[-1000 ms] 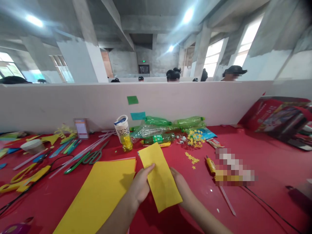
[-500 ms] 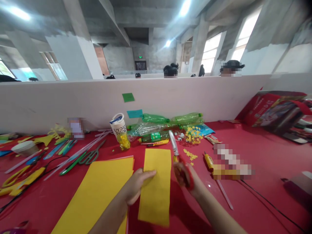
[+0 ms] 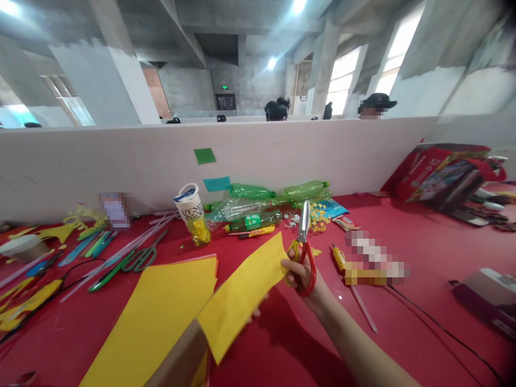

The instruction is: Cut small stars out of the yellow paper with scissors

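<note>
A yellow paper strip point(image 3: 244, 295) is tilted above the red table, its upper right corner at my right hand point(image 3: 300, 271). That hand holds scissors point(image 3: 305, 223) with red and yellow handles, blades pointing up, and its thumb and fingers also touch the strip's edge. Most of my left hand point(image 3: 256, 313) is behind the strip; only some fingertips show past its lower edge, so its grip is hidden. Larger yellow sheets point(image 3: 161, 306) lie stacked to the left on the table.
Behind are a cup point(image 3: 191, 212) on a yellow-filled base, green bottles point(image 3: 258, 220) and yellow stars point(image 3: 320, 217). A yellow glue gun point(image 3: 341, 260) lies right, with a red bag point(image 3: 435, 172) beyond. Green scissors point(image 3: 141, 258) and pens lie left.
The yellow strip has turned from upright to slanting, with its top now at my right hand. My left hand has gone from the strip's front to behind it. The scissors stand more upright.
</note>
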{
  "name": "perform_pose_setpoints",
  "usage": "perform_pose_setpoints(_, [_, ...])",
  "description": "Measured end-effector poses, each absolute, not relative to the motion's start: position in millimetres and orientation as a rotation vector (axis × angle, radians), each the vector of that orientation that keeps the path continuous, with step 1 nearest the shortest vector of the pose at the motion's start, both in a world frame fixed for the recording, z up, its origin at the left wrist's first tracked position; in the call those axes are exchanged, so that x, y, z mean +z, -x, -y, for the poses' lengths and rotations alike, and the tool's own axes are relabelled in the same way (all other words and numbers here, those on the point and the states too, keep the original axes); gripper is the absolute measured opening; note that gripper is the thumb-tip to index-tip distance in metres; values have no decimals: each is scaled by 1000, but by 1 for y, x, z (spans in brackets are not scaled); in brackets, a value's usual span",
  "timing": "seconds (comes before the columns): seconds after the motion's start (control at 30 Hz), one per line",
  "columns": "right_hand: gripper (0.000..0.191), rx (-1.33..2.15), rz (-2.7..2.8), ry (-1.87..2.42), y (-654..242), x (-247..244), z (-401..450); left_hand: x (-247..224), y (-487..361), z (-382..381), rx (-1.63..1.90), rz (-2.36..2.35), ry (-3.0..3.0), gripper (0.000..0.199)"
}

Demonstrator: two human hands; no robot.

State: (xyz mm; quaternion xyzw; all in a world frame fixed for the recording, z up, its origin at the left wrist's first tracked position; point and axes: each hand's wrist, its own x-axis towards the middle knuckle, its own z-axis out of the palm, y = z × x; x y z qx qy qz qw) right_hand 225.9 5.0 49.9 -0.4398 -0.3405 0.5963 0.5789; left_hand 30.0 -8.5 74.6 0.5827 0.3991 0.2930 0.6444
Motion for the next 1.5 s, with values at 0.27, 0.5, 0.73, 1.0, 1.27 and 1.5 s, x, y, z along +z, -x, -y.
perform_pose_setpoints(0.27, [39, 1299, 842, 1128, -204, 35, 0, 29, -70, 3, 956, -1017, -973, 36])
perform_pose_setpoints(0.5, [37, 1265, 1084, 1219, -225, 48, -3, 30, -62, -20, 1064, -1166, -964, 44])
perform_pose_setpoints(0.73, [30, 1194, 1723, 1391, -238, 53, 16, 59, -46, -42, 1352, -1189, -791, 42])
perform_pose_setpoints(1.0, [48, 1228, 1842, 1396, -224, 44, 24, 57, -57, -33, 1311, -1258, -734, 42])
perform_pose_setpoints(1.27, [47, 1377, 1694, 1325, -222, 45, 30, 57, -58, -29, 1246, -1228, -1042, 49])
perform_pose_setpoints(1.5, [50, 1514, 1473, 1367, -214, 42, 33, 56, -60, -28, 1246, -1240, -1037, 48])
